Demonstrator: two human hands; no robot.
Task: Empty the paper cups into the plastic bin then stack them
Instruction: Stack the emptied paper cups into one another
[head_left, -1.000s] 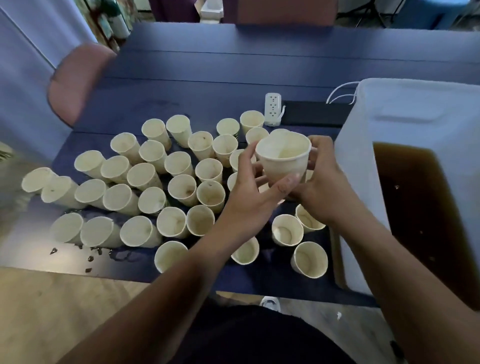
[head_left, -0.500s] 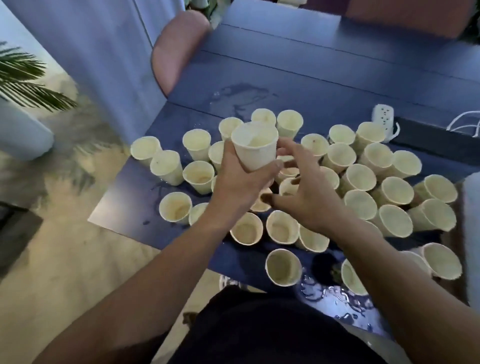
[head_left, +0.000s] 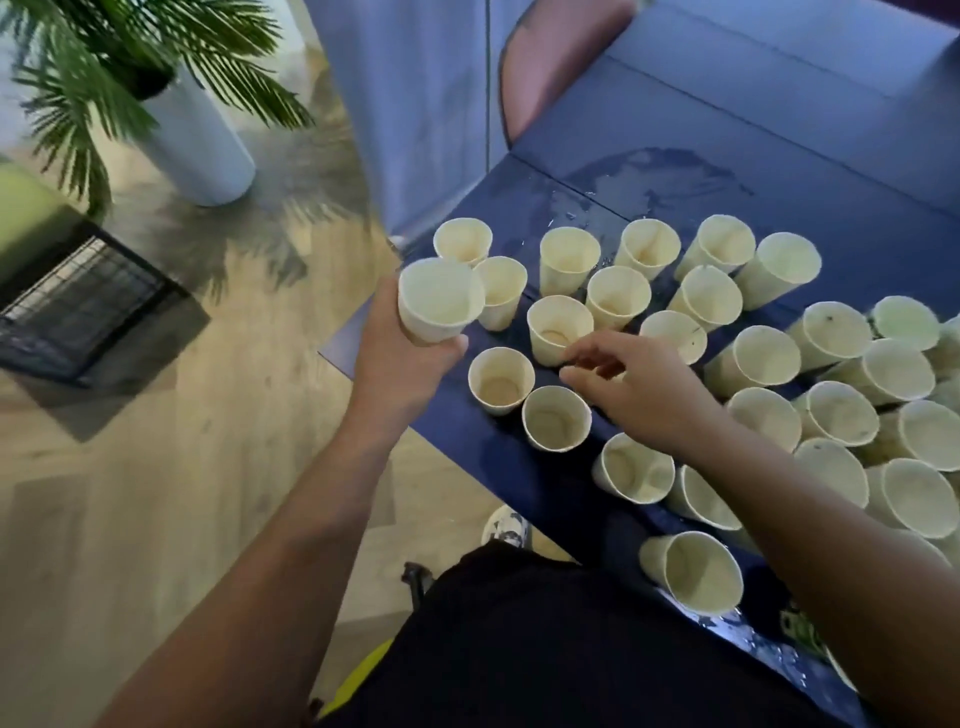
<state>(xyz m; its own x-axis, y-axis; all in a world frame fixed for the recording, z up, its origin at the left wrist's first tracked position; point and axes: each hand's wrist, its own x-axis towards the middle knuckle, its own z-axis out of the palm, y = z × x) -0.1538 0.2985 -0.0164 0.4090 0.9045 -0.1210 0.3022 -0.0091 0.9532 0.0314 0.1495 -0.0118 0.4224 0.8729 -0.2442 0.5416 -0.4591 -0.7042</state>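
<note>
Item: one upright paper cup on the blue table, mouth up, just beyond my right hand, whose loosely spread fingers hold nothing. My left hand grips the emptied cup off the table's corner, farther away. Plastic bin out of view.

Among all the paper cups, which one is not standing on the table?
The paper cup gripped in the left hand, at the table's left edge. It is lifted and tilted; the other cups stand on the table. The right hand holds nothing.

no readable text, labels or numbers on anything in view
</note>
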